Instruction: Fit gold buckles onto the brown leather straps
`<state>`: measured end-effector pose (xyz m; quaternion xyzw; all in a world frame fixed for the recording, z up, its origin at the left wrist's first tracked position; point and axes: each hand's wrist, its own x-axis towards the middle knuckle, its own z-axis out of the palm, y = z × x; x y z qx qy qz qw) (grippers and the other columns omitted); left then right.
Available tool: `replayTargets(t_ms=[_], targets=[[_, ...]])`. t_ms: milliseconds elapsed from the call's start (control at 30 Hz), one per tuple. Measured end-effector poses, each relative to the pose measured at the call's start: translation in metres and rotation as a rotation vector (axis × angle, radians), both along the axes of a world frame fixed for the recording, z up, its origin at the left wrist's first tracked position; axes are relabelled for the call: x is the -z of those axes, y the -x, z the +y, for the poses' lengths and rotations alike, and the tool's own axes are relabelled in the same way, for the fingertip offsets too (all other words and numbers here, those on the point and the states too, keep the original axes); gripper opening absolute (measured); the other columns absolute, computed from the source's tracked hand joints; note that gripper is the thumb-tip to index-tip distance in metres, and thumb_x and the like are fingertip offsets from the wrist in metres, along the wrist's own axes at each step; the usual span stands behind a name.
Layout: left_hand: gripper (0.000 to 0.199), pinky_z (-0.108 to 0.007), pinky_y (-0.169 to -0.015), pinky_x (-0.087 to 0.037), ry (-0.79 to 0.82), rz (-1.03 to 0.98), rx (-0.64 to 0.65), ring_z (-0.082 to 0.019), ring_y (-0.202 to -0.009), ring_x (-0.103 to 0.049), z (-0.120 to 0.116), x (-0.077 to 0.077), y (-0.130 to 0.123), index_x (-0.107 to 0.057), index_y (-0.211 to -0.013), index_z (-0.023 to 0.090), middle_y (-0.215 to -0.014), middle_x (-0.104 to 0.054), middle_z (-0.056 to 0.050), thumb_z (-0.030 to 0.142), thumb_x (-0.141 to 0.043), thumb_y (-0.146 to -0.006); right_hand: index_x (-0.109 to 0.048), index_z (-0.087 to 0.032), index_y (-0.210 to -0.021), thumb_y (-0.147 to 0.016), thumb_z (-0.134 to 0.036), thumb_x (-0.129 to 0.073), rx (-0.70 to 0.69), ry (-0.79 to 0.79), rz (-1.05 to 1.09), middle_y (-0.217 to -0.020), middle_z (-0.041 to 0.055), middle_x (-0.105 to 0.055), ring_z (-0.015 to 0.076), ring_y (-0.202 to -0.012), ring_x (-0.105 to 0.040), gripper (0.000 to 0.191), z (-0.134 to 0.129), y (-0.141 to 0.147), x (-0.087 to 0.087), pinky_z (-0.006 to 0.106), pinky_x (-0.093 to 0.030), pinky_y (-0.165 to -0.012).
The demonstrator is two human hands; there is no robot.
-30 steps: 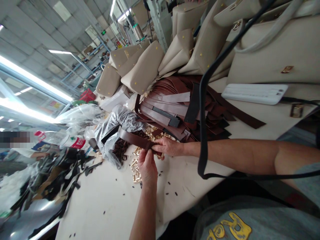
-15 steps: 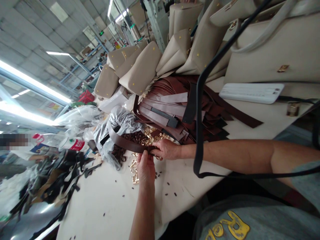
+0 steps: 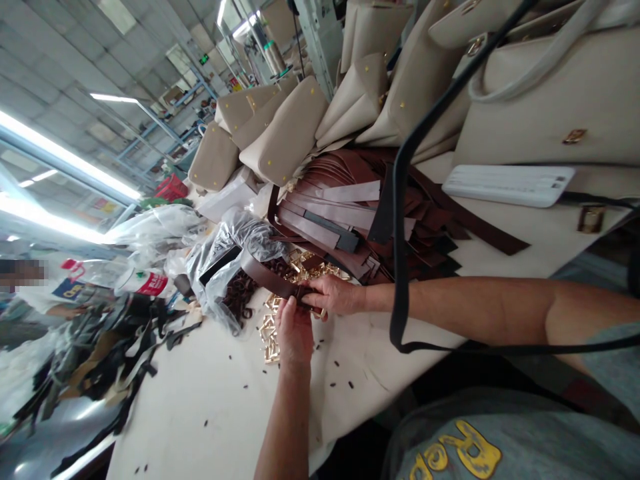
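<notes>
A dark brown leather strap (image 3: 267,275) curves up and to the left out of my two hands. My left hand (image 3: 294,331) pinches it from below, thumb on top. Close against it, my right hand (image 3: 331,295) grips the strap's end, where a gold buckle (image 3: 320,312) shows at the fingertips. My fingers partly hide the buckle and the strap end. Beneath and beside the hands lies a heap of gold buckles (image 3: 270,343). Small brown leather loops (image 3: 240,297) spill from a clear plastic bag (image 3: 217,310) just left of them.
A fanned pile of brown straps (image 3: 345,173) lies behind my hands. Beige handbags (image 3: 285,133) stand along the back. A white flat device (image 3: 507,185) rests at right. Black cord (image 3: 399,267) hangs across the view. Dark scraps (image 3: 100,360) and a person's arm (image 3: 65,311) are at left.
The strap's free end has curled closer to my hands, its loop now tighter. A gold buckle has come into sight at my right fingertips. Both hands stay together in nearly the same place.
</notes>
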<state>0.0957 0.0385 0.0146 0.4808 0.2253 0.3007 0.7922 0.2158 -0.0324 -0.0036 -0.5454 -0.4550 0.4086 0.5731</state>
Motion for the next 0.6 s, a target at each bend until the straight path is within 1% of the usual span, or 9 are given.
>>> replayTargets(t_ms=[67,133,233,333,400,467,533,600], targets=[[0.026,-0.026,-0.060,-0.055,-0.075,0.005,-0.053,-0.014,-0.063,-0.065,0.000,0.000,0.001,-0.073,-0.088,0.019,-0.086,-0.073,-0.004,0.040,-0.079,-0.073,-0.062,-0.009,-0.096,-0.089,-0.034,-0.058,-0.027,0.003,0.097,-0.062,0.0004,-0.059,0.0133,-0.059,-0.058,0.026,0.000,-0.002,-0.001,0.021,-0.045,-0.051],[0.030,-0.025,-0.059,-0.053,-0.156,0.019,-0.090,-0.014,-0.064,-0.065,0.001,0.003,0.001,-0.074,-0.092,0.019,-0.089,-0.074,-0.006,0.040,-0.081,-0.071,-0.060,-0.010,-0.094,-0.085,-0.042,-0.064,-0.050,-0.007,0.191,-0.060,-0.0010,-0.058,0.0131,-0.058,-0.059,0.034,0.000,-0.002,-0.002,0.021,-0.046,-0.050],[0.033,-0.025,-0.057,-0.051,-0.246,0.066,-0.136,-0.013,-0.059,-0.061,0.007,0.012,0.004,-0.075,-0.093,0.019,-0.081,-0.074,-0.004,0.042,-0.081,-0.071,-0.057,-0.012,-0.087,-0.076,-0.056,-0.070,-0.102,-0.017,0.318,-0.059,-0.0014,-0.058,0.0122,-0.054,-0.059,0.047,0.000,-0.002,-0.004,0.021,-0.048,-0.047],[0.030,-0.025,-0.064,-0.052,-0.324,0.118,-0.272,-0.013,-0.065,-0.063,0.012,0.020,0.007,-0.075,-0.086,0.017,-0.079,-0.073,-0.002,0.044,-0.080,-0.072,-0.056,-0.013,-0.082,-0.072,-0.064,-0.072,-0.154,-0.028,0.396,-0.059,-0.0007,-0.059,0.0110,-0.051,-0.058,0.055,-0.001,0.000,-0.005,0.021,-0.049,-0.045],[0.029,-0.026,-0.066,-0.052,-0.381,0.163,-0.344,-0.014,-0.068,-0.064,0.013,0.022,0.009,-0.076,-0.084,0.017,-0.078,-0.072,-0.002,0.043,-0.079,-0.074,-0.055,-0.013,-0.080,-0.071,-0.065,-0.072,-0.156,-0.023,0.430,-0.060,-0.0007,-0.059,0.0106,-0.050,-0.058,0.055,-0.001,0.002,-0.007,0.021,-0.049,-0.045],[0.026,-0.026,-0.066,-0.051,-0.448,0.208,-0.400,-0.013,-0.066,-0.062,0.013,0.022,0.010,-0.076,-0.080,0.016,-0.074,-0.071,-0.001,0.042,-0.078,-0.074,-0.054,-0.013,-0.079,-0.071,-0.062,-0.073,-0.135,-0.006,0.457,-0.059,-0.0011,-0.058,0.0102,-0.051,-0.058,0.053,-0.002,0.004,-0.007,0.020,-0.049,-0.046],[0.024,-0.025,-0.068,-0.050,-0.511,0.245,-0.456,-0.013,-0.067,-0.062,0.013,0.021,0.010,-0.076,-0.077,0.016,-0.072,-0.070,0.000,0.039,-0.081,-0.071,-0.054,-0.014,-0.078,-0.074,-0.056,-0.074,-0.095,0.008,0.471,-0.058,-0.0023,-0.057,0.0098,-0.052,-0.058,0.047,-0.001,0.005,-0.007,0.019,-0.050,-0.048],[0.026,-0.026,-0.069,-0.051,-0.516,0.259,-0.459,-0.014,-0.068,-0.063,0.013,0.020,0.009,-0.075,-0.076,0.016,-0.071,-0.070,0.000,0.041,-0.080,-0.071,-0.055,-0.014,-0.079,-0.078,-0.048,-0.072,-0.053,0.021,0.456,-0.057,-0.0031,-0.056,0.0099,-0.052,-0.059,0.039,0.000,0.006,-0.006,0.019,-0.050,-0.050]])
